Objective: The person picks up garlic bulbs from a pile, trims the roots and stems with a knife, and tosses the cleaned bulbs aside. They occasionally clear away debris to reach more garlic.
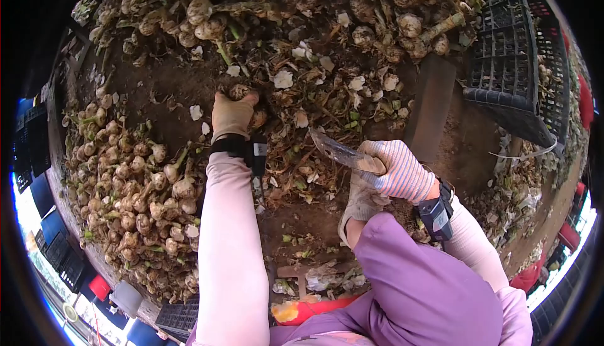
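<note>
My left hand (230,115), in a tan glove, reaches out over the ground with its fingers closed around a dirty garlic bulb (238,91). Another bulb (258,119) shows at its right side. In a striped glove, my right hand (401,171) grips a knife (336,149) in front of my raised knee. The worn, slightly curved blade points up and left, apart from the garlic in my left hand. The knife's handle is mostly hidden by the glove.
Trimmed garlic bulbs (135,185) lie heaped at the left. Untrimmed garlic with stalks (214,15) is piled along the far side. Cut leaves and peel (302,125) litter the middle. Black plastic crates (503,44) and a flat board (431,103) are at the right.
</note>
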A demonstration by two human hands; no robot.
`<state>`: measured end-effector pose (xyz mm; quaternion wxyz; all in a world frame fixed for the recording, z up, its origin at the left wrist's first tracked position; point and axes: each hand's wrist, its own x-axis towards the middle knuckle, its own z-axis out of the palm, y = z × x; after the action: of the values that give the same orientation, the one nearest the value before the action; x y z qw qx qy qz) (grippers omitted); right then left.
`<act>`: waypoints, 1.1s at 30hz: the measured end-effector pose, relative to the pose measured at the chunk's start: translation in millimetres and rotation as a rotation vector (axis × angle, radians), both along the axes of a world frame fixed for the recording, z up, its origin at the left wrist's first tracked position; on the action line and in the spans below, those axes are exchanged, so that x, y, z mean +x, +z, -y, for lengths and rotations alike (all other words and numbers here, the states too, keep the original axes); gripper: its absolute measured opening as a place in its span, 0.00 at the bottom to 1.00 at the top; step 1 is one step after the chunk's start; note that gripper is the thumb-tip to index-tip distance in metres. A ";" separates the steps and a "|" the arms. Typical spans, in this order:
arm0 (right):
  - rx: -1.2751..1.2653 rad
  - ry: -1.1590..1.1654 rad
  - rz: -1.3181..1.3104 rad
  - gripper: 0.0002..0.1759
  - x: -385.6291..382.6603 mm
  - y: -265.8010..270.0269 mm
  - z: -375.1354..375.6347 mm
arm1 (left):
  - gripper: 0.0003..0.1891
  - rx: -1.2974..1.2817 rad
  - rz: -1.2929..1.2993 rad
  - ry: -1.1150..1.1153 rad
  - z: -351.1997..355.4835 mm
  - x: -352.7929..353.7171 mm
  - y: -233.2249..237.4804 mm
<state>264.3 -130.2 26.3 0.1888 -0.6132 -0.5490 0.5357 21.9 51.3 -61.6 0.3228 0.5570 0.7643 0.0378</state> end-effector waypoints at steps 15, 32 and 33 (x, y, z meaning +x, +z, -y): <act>0.302 0.287 0.058 0.16 -24.9 36.0 -28.2 | 0.20 -0.083 0.679 -0.641 114.8 -4.7 131.3; 0.322 0.257 0.193 0.17 6.7 -4.0 -7.8 | 0.40 -0.110 0.668 -0.515 144.6 14.2 166.5; 0.357 0.227 0.173 0.16 7.4 -0.3 -6.2 | 0.40 -0.109 0.665 -0.510 142.5 13.1 164.6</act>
<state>271.8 -124.1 26.0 0.1852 -0.5479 -0.7145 0.3936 35.0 -91.2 103.0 0.5797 0.6681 0.4569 0.0938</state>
